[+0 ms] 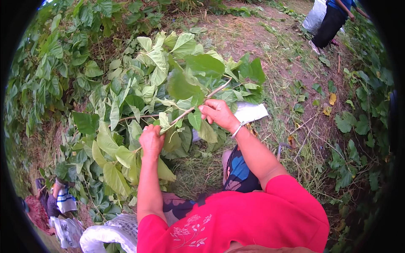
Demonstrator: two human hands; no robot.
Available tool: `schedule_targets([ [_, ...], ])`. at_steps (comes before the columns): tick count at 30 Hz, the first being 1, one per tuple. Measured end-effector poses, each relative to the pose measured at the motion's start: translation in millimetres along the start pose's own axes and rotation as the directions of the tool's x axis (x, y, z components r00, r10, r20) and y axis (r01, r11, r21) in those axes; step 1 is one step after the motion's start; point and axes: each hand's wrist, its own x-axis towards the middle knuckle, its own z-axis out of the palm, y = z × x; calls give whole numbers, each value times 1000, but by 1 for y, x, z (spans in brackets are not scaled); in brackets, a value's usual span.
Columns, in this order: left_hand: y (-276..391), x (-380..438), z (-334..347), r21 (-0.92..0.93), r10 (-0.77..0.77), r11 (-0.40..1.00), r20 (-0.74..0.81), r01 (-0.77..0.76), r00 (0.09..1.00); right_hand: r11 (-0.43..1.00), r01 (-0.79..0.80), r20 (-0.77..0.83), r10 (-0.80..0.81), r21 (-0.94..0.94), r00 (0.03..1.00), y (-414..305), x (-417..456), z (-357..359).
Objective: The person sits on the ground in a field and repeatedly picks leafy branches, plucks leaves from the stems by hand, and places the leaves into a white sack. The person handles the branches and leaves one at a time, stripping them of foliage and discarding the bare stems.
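Observation:
A leafy branch (218,89) with brown bark and broad green leaves runs diagonally between my two hands. My left hand (152,139) is closed around its lower left end. Farther up the stem, my right hand (217,114), with a bangle at the wrist, has its thumb and fingers at the bark beside a small leaf; whether they grip it firmly is unclear. Beneath and beyond lies a large heap of cut leafy branches (139,91). A white sack (251,112) shows partly from under the heap, to the right of my right hand.
An open white woven sack (101,235) holding leaves stands at the lower left. Beyond it are people (52,202) beside more white bags (68,232). Another person (332,23) with a sack (316,17) is at the upper right. Leafy plants border both sides. A curved metal tool (279,150) lies in the grass.

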Motion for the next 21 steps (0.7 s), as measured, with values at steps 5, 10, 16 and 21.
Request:
schedule_targets([
  [5,8,2,-2,-38,16,999,-44,-18,999,984,-178,218,174,-3,960,20,6,16],
  [10,12,1,-4,-52,28,998,-74,-32,997,956,-292,214,281,19,935,30,14,32],
  [16,23,1,-5,-51,30,998,-68,-33,997,911,-383,92,373,151,923,39,24,48],
  [21,22,0,-8,-65,22,998,-66,-26,998,880,-401,11,412,256,911,49,32,55],
])
